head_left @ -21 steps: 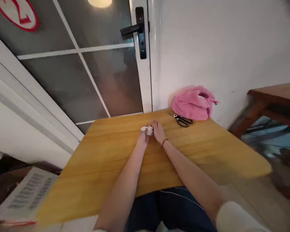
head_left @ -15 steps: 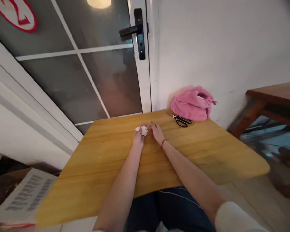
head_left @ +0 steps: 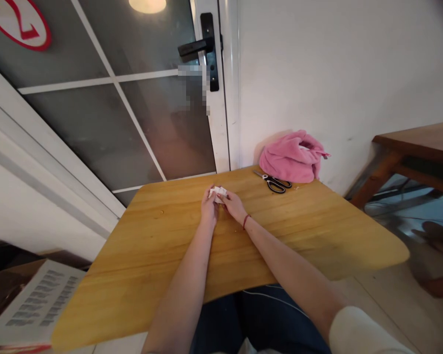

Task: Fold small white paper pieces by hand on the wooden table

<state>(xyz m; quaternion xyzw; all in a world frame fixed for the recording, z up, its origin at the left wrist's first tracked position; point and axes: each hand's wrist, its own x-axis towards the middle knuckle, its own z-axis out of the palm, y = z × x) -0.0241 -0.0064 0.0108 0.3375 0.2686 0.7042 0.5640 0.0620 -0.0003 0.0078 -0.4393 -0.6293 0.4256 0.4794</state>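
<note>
A small crumpled white piece, which looks like tissue or paper [head_left: 218, 193], is between my hands above the far middle of the wooden table [head_left: 170, 255]. My left hand [head_left: 208, 206] is closed around its left side, thumb on top. From the right, my right hand [head_left: 234, 205] pinches its other edge, with a red band round the wrist. The fingers hide the underside of the white piece. Black-handled scissors [head_left: 275, 184] lie to the right of my hands, blades pointing to the back left.
A pink plush cloth bundle [head_left: 291, 157] rests against the wall behind the scissors. Past the table's back edge stands a glazed door with a black handle [head_left: 196, 48]. A printed cardboard box [head_left: 40, 300] is at lower left; another wooden table [head_left: 421, 142] is at right.
My right hand has moved left and now grips the white piece, which it was apart from before. My left hand has kept hold of it. The view has shifted slightly.
</note>
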